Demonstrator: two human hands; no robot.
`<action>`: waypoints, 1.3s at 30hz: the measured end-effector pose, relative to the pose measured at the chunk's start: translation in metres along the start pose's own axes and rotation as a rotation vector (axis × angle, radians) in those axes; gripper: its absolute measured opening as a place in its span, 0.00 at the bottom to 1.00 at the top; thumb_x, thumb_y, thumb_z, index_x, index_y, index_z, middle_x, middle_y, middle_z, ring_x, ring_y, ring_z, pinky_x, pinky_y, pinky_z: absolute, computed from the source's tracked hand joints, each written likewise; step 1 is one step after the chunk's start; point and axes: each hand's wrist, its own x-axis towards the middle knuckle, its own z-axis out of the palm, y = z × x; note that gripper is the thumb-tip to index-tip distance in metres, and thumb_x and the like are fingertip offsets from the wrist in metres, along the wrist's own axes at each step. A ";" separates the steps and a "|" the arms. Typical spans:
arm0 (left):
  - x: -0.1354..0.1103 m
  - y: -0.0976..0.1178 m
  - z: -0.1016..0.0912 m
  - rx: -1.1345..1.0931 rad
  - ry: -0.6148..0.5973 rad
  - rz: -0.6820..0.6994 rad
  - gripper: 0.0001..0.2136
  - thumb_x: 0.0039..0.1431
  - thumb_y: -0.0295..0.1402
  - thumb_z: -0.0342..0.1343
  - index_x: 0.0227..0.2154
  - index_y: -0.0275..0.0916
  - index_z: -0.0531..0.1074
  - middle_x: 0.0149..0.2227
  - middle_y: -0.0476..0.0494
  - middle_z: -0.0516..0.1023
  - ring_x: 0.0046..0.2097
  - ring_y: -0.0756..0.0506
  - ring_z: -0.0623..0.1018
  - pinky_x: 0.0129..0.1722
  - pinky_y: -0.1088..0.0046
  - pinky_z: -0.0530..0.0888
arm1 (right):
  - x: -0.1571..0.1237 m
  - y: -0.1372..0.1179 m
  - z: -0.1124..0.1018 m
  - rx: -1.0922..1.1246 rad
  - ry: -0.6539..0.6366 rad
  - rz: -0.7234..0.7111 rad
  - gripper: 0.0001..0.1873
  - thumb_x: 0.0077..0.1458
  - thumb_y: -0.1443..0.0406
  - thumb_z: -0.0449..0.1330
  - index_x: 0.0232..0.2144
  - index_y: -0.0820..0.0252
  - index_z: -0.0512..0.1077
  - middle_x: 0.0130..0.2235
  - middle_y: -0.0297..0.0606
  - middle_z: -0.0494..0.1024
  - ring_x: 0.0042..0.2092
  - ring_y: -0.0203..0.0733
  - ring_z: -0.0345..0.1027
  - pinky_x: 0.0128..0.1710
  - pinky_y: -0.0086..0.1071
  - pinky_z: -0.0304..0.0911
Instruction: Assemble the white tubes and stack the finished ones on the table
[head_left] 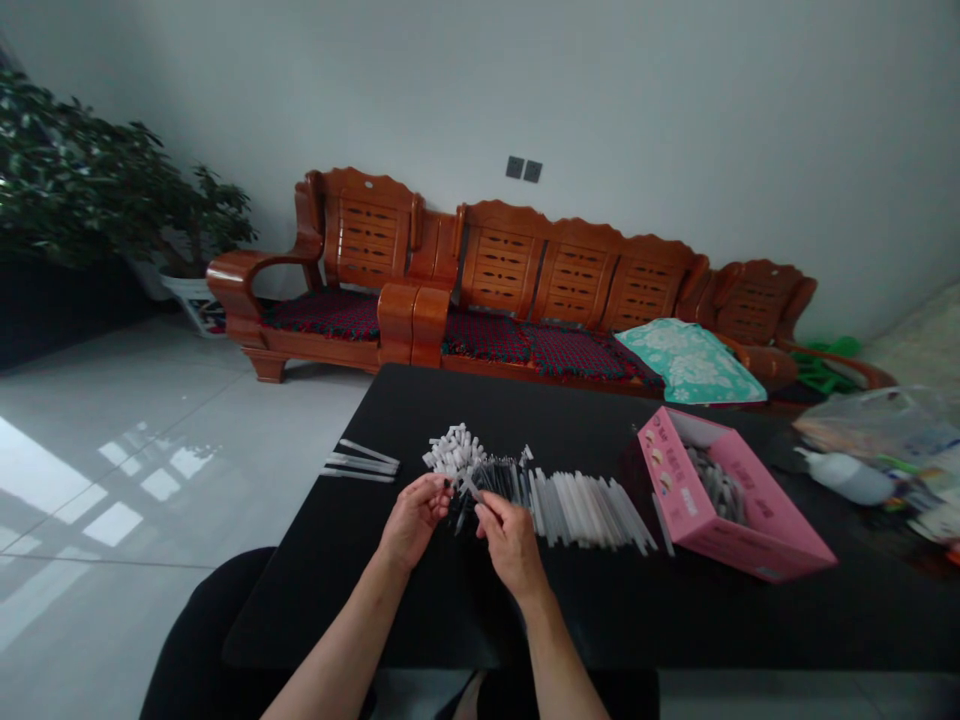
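Both my hands meet over the near middle of a black table (420,610). My left hand (412,520) is closed, its fingertips pinched on a small piece I cannot make out. My right hand (510,540) is also closed and pinches a thin pale stick that points up and left towards a heap of small white caps (452,450). Just behind the hands lies a bundle of dark thin tubes (499,478). To their right, a row of clear tubes (589,508) is spread flat. A few finished white sticks (361,464) lie apart on the left.
An open pink box (739,520) holding several dark pieces stands at the right. Beyond it lie a white bottle (844,475) and plastic bags (889,425). A wooden sofa (525,290) and a potted plant (112,190) stand behind the table.
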 end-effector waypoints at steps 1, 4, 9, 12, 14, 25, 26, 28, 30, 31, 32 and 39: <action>-0.002 0.002 0.000 -0.015 -0.007 0.002 0.07 0.48 0.29 0.64 0.31 0.32 0.77 0.25 0.47 0.76 0.24 0.55 0.72 0.23 0.83 0.70 | 0.000 -0.003 0.000 -0.011 -0.009 -0.005 0.16 0.61 0.61 0.53 0.42 0.58 0.79 0.20 0.31 0.71 0.24 0.36 0.65 0.26 0.26 0.56; -0.007 0.007 0.002 -0.011 -0.024 0.024 0.08 0.48 0.29 0.64 0.32 0.32 0.77 0.26 0.46 0.76 0.24 0.54 0.73 0.24 0.83 0.70 | -0.001 -0.009 0.001 0.000 -0.019 -0.009 0.15 0.61 0.60 0.54 0.41 0.58 0.79 0.20 0.32 0.71 0.23 0.36 0.64 0.24 0.26 0.55; -0.013 0.013 0.003 -0.012 -0.072 0.077 0.09 0.47 0.29 0.66 0.33 0.33 0.78 0.27 0.47 0.76 0.27 0.54 0.73 0.27 0.83 0.70 | -0.004 -0.012 0.001 0.068 -0.034 0.022 0.16 0.61 0.59 0.54 0.43 0.58 0.78 0.21 0.32 0.72 0.21 0.36 0.62 0.22 0.26 0.54; -0.015 0.013 0.002 -0.015 -0.097 0.085 0.09 0.48 0.29 0.66 0.34 0.33 0.78 0.27 0.48 0.75 0.28 0.54 0.72 0.28 0.83 0.70 | -0.004 -0.013 0.001 0.083 -0.032 0.040 0.16 0.60 0.59 0.54 0.43 0.57 0.78 0.21 0.32 0.72 0.21 0.35 0.61 0.21 0.26 0.54; -0.015 0.013 0.002 -0.011 -0.106 0.086 0.09 0.49 0.29 0.66 0.34 0.33 0.78 0.26 0.48 0.74 0.28 0.55 0.72 0.28 0.83 0.70 | -0.003 -0.014 0.002 0.087 -0.029 0.042 0.16 0.60 0.59 0.55 0.43 0.57 0.78 0.21 0.32 0.72 0.20 0.35 0.61 0.21 0.26 0.53; -0.010 0.012 0.005 -0.114 0.012 0.068 0.09 0.47 0.30 0.67 0.31 0.32 0.76 0.25 0.48 0.75 0.24 0.56 0.72 0.22 0.86 0.69 | -0.003 -0.020 0.003 0.007 -0.060 -0.026 0.14 0.61 0.61 0.53 0.32 0.58 0.77 0.20 0.32 0.71 0.23 0.36 0.63 0.24 0.26 0.54; -0.010 0.011 0.006 -0.125 0.027 0.065 0.09 0.47 0.29 0.67 0.31 0.33 0.75 0.26 0.48 0.76 0.24 0.56 0.72 0.23 0.86 0.70 | -0.003 -0.020 0.004 -0.015 -0.064 -0.033 0.14 0.61 0.62 0.53 0.30 0.58 0.77 0.20 0.31 0.71 0.23 0.36 0.63 0.25 0.26 0.55; -0.008 0.011 0.007 -0.140 0.045 0.062 0.09 0.47 0.29 0.67 0.31 0.33 0.75 0.26 0.48 0.76 0.25 0.56 0.73 0.24 0.86 0.71 | -0.003 -0.020 0.004 -0.054 -0.075 -0.039 0.14 0.61 0.63 0.52 0.29 0.58 0.76 0.20 0.31 0.70 0.23 0.36 0.64 0.26 0.27 0.54; -0.008 0.010 0.008 -0.137 0.049 0.064 0.10 0.46 0.29 0.68 0.31 0.33 0.75 0.26 0.48 0.76 0.24 0.56 0.73 0.24 0.85 0.71 | -0.002 -0.019 0.004 -0.081 -0.089 -0.039 0.14 0.62 0.64 0.52 0.30 0.58 0.76 0.20 0.30 0.69 0.23 0.35 0.64 0.26 0.27 0.53; -0.009 0.010 0.008 -0.129 0.049 0.069 0.10 0.45 0.29 0.68 0.31 0.32 0.75 0.26 0.48 0.76 0.24 0.56 0.73 0.24 0.85 0.71 | -0.002 -0.019 0.004 -0.092 -0.096 -0.039 0.14 0.62 0.64 0.51 0.30 0.58 0.76 0.20 0.30 0.69 0.23 0.35 0.64 0.26 0.27 0.53; -0.009 0.010 0.009 -0.119 0.047 0.075 0.10 0.45 0.29 0.69 0.31 0.32 0.75 0.25 0.48 0.75 0.24 0.56 0.73 0.24 0.85 0.71 | -0.001 -0.018 0.004 -0.101 -0.103 -0.040 0.14 0.62 0.64 0.51 0.30 0.58 0.76 0.20 0.30 0.69 0.23 0.35 0.64 0.26 0.27 0.53; -0.012 0.010 0.013 -0.034 0.017 0.111 0.11 0.45 0.32 0.69 0.30 0.32 0.76 0.24 0.50 0.74 0.25 0.55 0.72 0.24 0.83 0.69 | 0.002 -0.014 0.004 -0.153 -0.120 -0.043 0.14 0.62 0.65 0.51 0.30 0.59 0.75 0.20 0.29 0.68 0.24 0.34 0.63 0.26 0.26 0.52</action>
